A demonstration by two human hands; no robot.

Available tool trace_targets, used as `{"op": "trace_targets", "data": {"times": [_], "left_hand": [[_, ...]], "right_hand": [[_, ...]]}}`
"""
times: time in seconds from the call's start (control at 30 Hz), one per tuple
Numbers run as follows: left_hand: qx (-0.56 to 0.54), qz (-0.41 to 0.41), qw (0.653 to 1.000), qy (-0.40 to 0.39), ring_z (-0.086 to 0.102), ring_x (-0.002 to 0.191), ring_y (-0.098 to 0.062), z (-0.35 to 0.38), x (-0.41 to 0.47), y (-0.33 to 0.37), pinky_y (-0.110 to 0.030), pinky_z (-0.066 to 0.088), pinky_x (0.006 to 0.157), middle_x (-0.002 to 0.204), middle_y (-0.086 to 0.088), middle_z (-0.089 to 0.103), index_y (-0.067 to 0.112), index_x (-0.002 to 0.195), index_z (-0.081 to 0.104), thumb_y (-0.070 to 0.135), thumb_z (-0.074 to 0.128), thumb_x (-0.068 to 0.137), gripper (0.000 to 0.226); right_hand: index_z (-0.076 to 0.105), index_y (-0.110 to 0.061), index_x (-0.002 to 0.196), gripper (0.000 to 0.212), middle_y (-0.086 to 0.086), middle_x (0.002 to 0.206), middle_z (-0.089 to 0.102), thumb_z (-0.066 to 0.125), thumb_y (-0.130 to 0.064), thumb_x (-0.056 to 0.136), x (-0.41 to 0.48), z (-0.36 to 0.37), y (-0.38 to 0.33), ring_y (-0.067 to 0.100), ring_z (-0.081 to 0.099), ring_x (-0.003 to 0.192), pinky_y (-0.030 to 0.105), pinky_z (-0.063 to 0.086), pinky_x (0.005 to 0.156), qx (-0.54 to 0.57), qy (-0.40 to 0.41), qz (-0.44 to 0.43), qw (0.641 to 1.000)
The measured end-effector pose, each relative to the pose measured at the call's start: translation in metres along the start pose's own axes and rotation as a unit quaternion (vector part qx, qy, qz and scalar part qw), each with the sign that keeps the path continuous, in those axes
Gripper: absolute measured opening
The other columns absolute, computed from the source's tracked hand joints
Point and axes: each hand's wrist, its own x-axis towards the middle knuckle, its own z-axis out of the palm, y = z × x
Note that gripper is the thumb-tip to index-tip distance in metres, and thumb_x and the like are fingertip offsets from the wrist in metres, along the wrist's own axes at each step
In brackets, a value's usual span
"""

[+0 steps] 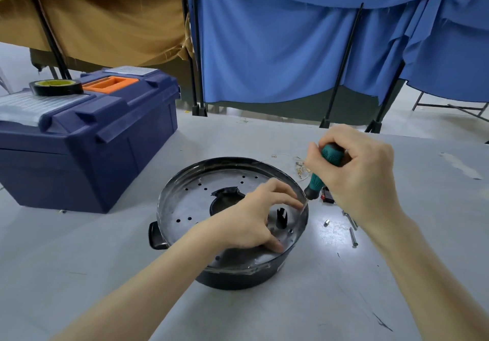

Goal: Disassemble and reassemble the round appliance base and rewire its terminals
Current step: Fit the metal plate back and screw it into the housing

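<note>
Head cam, left to right. One blue toolbox [87, 142] sits on the far left of the counter [79, 274], lid closed, with one roll of black tape [55, 86] lying flat on top beside its orange handle [109, 84]. Behind it hangs one tan cloth [92, 18], and to the right of that a blue cloth [291, 44] on black poles.

One round appliance base [185, 203] is in the middle of the counter, right of the toolbox and apart from it. A metal plate with small holes faces up, with a dark opening in the centre, and there's a black lug [156, 235] on its left side.

The left hand [254, 219] comes in from the near side and arches over the plate. It grips the base with fingers bent, tips on the right rim and thumb pressed on the plate near the near edge. It covers part of the plate, and I can't tell if it's pinching anything small.

The right hand [357, 171] is wrapped tight around one green and black screwdriver [316, 182]. The screwdriver slants down to the left, with its tip at the right rim just beside the left fingertips.

Right of the base there's a small tangle of wires and terminals [300, 167], a red and black part [326, 198] half hidden by the screwdriver, one short metal piece [327, 223] and two long screws [353, 236].
</note>
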Motion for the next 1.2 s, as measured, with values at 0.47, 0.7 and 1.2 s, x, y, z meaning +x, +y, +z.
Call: {"op": "trace_targets", "data": {"times": [0.47,0.7,1.2], "left_hand": [[-0.161,-0.008,0.985,0.061,0.056,0.059,-0.005,0.009,0.007,-0.002,-0.017,0.046,0.058,0.070,-0.005,0.067,0.017,0.070,0.063,0.013,0.069,0.089,0.020],[-0.172,-0.013,0.983,0.059,0.060,0.063,-0.003,0.011,0.010,-0.004,-0.012,0.046,0.061,0.071,0.005,0.069,0.020,0.065,0.058,0.001,0.067,0.088,0.031],[-0.199,-0.032,0.975,0.096,0.059,0.070,-0.023,0.014,0.010,0.000,-0.048,0.052,0.076,0.082,-0.025,0.069,-0.006,0.077,0.063,0.010,0.074,0.084,0.021]], "right_hand": [[0.044,-0.011,0.063,0.050,0.001,0.050,0.043,0.056,-0.048,0.094,0.006,0.009,-0.026,0.030,0.035,0.046,0.026,0.025,0.046,-0.210,-0.048,0.021,0.976],[0.067,-0.012,0.094,0.024,-0.004,0.064,0.060,0.062,-0.035,0.089,0.027,-0.017,-0.025,0.017,0.062,0.063,0.040,0.053,0.066,-0.024,-0.261,0.053,0.964],[0.067,-0.031,0.116,0.031,-0.015,0.073,0.063,0.066,-0.043,0.087,0.019,-0.007,-0.021,0.005,0.060,0.046,0.012,0.041,0.049,0.105,-0.268,0.109,0.952]]}}
